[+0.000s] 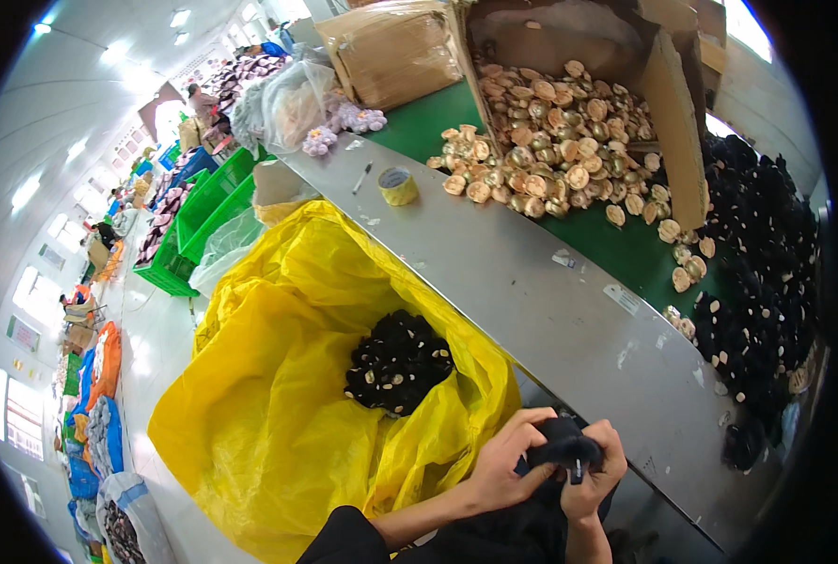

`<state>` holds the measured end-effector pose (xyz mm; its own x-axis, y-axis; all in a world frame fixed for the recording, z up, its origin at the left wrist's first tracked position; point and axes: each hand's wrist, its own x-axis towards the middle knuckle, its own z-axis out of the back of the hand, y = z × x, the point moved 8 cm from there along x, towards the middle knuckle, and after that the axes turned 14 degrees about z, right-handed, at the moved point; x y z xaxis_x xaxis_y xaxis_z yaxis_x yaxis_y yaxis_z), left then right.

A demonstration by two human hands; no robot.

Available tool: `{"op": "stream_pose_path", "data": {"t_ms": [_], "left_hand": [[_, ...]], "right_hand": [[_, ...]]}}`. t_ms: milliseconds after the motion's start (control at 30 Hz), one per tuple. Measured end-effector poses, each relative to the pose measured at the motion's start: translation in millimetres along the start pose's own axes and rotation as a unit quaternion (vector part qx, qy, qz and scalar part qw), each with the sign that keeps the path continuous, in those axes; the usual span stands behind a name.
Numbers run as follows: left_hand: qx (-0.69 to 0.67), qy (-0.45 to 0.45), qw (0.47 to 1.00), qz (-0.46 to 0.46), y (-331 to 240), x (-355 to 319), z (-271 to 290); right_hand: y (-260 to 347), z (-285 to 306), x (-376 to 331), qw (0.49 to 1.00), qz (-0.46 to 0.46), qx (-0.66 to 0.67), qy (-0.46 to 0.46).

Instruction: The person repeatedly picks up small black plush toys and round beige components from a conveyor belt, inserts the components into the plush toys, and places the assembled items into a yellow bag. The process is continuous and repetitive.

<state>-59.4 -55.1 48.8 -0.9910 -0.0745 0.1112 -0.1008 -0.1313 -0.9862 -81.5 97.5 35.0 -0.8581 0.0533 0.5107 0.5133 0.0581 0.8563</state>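
Both hands hold one small black plush piece (562, 438) in front of my body, beside the near edge of the metal table. My left hand (505, 462) pinches it from the left with bent fingers. My right hand (595, 470) closes on its other side, thumb against the dark cloth. A small pale spot shows on the piece's lower end; its exact shape is hidden by my fingers. Just left of my hands a large yellow plastic bag (268, 376) gapes wide, with a heap of black pieces (400, 362) with pale spots inside.
On the metal table (522, 282) lie a tape roll (397, 185) and a pen (362, 178). A cardboard box (677, 132) spills gold and beige round shells (569, 141). Black pieces (762, 254) pile at right. Green crates (212, 207) stand left.
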Motion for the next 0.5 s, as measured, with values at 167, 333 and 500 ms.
{"op": "stream_pose_path", "data": {"t_ms": [167,333,500], "left_hand": [[0.09,-0.062,0.988,-0.108,-22.9,3.9,7.9],[0.162,-0.189,0.948,-0.199,-18.7,-15.0,22.4],[0.097,-0.182,0.963,-0.175,-7.4,-2.0,18.4]], "right_hand": [[14.9,-1.6,10.8,0.987,0.157,-0.034,-0.018],[25.0,-20.7,10.8,0.986,0.123,-0.033,0.107],[42.7,-20.9,7.4,0.964,0.216,-0.098,0.124]]}}
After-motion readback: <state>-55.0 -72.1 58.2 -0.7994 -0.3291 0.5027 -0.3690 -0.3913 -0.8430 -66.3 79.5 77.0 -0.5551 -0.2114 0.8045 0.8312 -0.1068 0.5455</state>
